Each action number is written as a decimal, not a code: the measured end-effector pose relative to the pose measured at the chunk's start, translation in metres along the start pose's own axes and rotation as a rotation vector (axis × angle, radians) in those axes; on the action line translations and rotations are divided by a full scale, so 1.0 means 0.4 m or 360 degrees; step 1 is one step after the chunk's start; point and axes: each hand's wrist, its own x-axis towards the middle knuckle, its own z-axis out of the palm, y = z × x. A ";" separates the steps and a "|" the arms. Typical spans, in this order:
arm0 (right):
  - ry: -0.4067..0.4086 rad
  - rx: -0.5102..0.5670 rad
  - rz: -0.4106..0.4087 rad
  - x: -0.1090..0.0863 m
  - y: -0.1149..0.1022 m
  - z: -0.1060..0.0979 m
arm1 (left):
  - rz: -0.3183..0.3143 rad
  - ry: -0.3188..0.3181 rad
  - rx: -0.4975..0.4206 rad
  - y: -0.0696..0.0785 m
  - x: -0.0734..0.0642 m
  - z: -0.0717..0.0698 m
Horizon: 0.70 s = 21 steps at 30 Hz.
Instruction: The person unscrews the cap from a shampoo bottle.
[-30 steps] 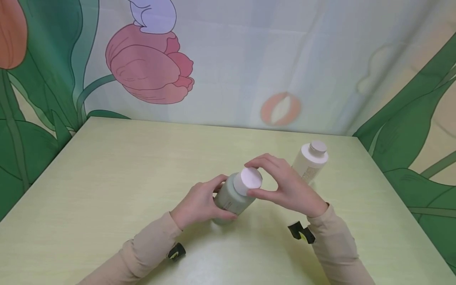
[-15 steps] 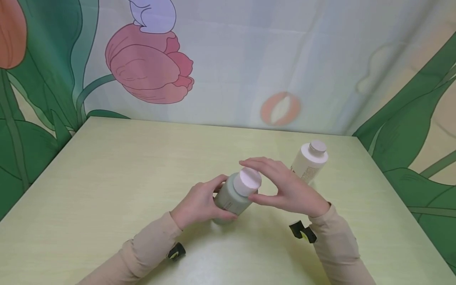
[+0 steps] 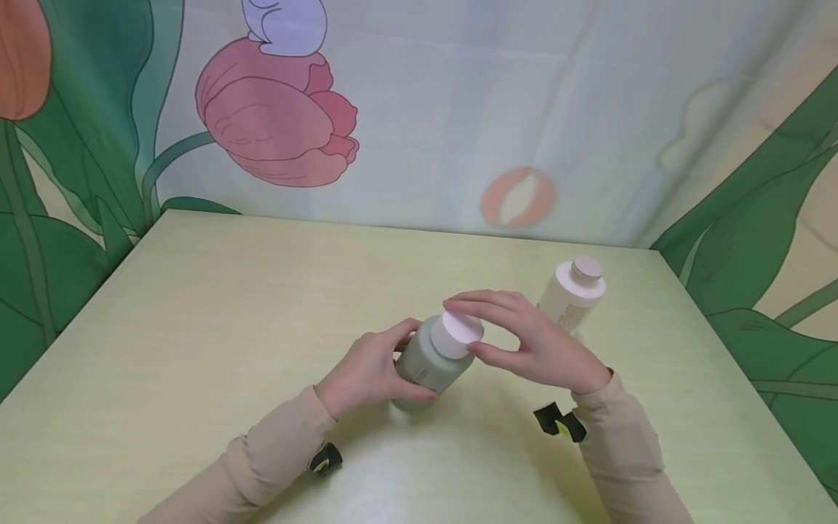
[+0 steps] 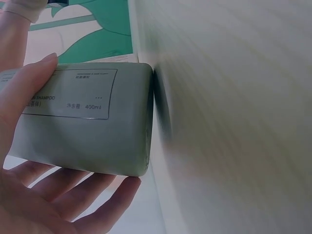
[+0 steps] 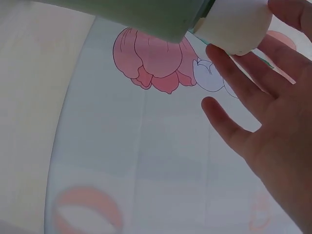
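A grey-green shampoo bottle [image 3: 428, 367] leans toward the right in the head view. Its printed label, with "400ml", shows in the left wrist view, where the base [image 4: 146, 119] is close over the tabletop. My left hand [image 3: 366, 371] grips the bottle's body, thumb along the front and fingers round the far side. On top is a white cap [image 3: 456, 336]. My right hand [image 3: 540, 346] pinches this cap between the thumb on its near side and fingertips on its far side. From the right wrist, the cap [image 5: 239, 27] appears between thumb and fingers, with the little finger stretched away.
Behind the right hand stands a second, white bottle [image 3: 571, 291] with a pale cap, partly hidden by that hand. The pale wooden table [image 3: 262, 306] ends at a curtain [image 3: 419, 131] printed with flowers and leaves. Black wrist-camera mounts [image 3: 559, 422] hang by the sleeves.
The right hand's fingers have loosened and shifted on the cap, then come back round it. My left hand keeps its grip, with the bottle nearly still.
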 end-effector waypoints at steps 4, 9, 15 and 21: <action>0.0025 0.0006 0.0016 0.007 0.002 0.006 | 0.0005 0.0003 -0.0009 -0.002 0.000 0.000; 0.0088 -0.0037 0.0044 0.010 0.006 0.014 | 0.0017 -0.0001 -0.0003 0.000 0.001 -0.001; 0.0094 -0.0039 -0.0056 0.006 0.009 0.013 | 0.0017 -0.0011 -0.0014 0.002 0.003 -0.001; 0.0070 -0.0079 -0.0066 0.006 0.005 0.011 | 0.0016 -0.0007 -0.0009 0.001 0.001 0.001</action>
